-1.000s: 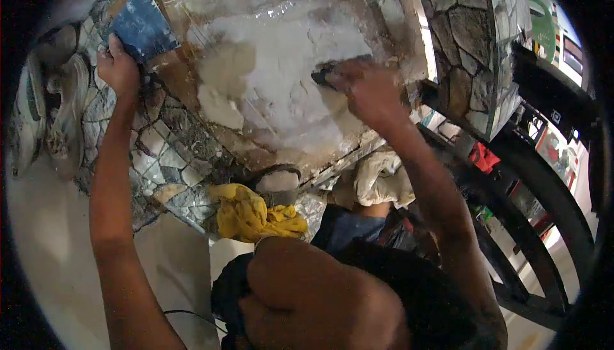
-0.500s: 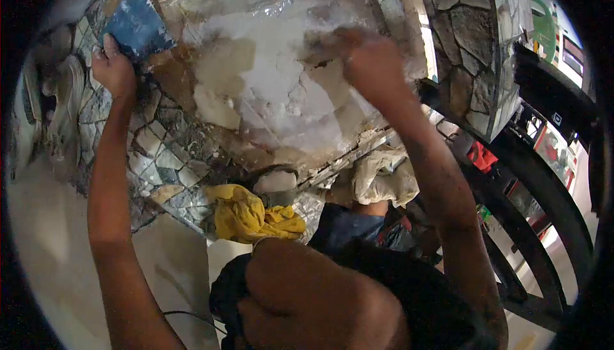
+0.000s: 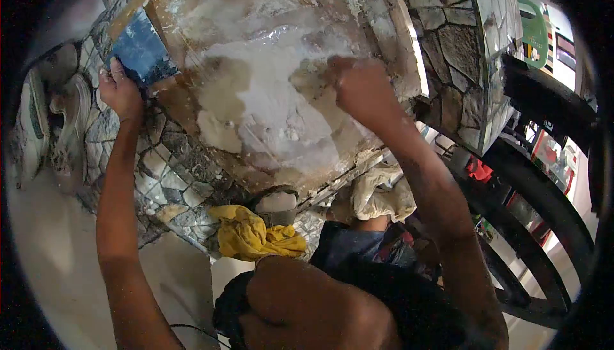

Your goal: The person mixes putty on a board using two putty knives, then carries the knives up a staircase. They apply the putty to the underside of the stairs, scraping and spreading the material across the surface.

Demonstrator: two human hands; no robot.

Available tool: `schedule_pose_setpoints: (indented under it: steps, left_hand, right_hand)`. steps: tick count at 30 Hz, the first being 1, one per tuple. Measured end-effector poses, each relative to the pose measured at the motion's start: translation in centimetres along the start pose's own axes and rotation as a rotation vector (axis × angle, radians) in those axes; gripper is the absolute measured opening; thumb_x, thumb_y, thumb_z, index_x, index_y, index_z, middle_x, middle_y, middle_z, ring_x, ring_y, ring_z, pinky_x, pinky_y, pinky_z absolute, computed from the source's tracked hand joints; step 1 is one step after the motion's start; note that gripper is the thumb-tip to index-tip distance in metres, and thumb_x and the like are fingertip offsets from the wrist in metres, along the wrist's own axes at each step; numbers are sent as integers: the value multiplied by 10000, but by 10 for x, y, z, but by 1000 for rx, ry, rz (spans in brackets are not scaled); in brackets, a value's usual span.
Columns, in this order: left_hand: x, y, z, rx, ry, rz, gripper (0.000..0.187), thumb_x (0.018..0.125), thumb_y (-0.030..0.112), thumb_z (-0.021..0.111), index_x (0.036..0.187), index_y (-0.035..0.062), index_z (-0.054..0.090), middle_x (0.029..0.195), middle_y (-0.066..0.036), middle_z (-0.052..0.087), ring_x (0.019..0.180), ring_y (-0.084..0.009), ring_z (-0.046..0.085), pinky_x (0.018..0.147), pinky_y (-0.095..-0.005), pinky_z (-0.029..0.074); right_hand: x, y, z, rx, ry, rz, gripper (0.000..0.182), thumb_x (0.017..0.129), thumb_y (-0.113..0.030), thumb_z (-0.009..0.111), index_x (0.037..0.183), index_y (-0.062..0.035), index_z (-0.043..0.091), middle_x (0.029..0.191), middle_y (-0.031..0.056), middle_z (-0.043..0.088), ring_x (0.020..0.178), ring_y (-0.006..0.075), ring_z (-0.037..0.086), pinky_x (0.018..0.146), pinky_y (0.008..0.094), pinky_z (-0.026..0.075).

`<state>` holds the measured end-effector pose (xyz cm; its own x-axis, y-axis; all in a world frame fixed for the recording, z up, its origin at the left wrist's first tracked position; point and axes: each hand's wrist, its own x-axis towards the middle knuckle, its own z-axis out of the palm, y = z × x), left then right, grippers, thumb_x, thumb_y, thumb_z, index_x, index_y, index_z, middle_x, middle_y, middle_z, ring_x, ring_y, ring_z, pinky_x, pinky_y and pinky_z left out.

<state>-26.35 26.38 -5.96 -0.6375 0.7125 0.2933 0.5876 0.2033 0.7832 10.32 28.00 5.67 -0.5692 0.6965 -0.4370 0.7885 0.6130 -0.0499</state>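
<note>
My left hand (image 3: 121, 94) is closed on the lower left edge of a blue flat plate (image 3: 144, 46), which has pale smears and a dark, crusted lower corner. The plate is tilted over the left side of a worn board (image 3: 192, 14). White powder (image 3: 275, 101) is spread over the board's middle, with damp grey-beige patches (image 3: 224, 81) on either side. My right hand (image 3: 364, 88) is closed at the right edge of the powder, beside the right-hand damp patch. Its fingers are bunched and slightly blurred, and whatever they may grip cannot be made out.
A yellow cloth (image 3: 256, 235) lies below the board, near my knee (image 3: 307, 286). Cream cloth (image 3: 384, 193) is bunched to its right. Stone-patterned surfaces (image 3: 448, 24) flank the board. Black curved bars (image 3: 537, 184) stand at right, and worn shoes (image 3: 70, 126) at far left.
The view has shifted, so the board and cloths appear lower. My right hand was more blurred beside the damp patch and shows more clearly now. My left hand keeps hold of the blue plate.
</note>
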Motion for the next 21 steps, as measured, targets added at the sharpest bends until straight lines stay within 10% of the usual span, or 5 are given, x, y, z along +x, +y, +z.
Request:
schedule_pose_setpoints:
  steps: [21]
  left_hand:
    - [3, -8, -2, 18, -33, 16, 341, 898, 270, 512, 814, -61, 506, 657, -115, 529, 597, -174, 439, 566, -337, 388]
  right_hand:
    - [-3, -9, 39, 86, 280, -242, 233, 812, -193, 488, 854, 14, 586, 760, 157, 607, 693, 316, 611, 635, 440, 510]
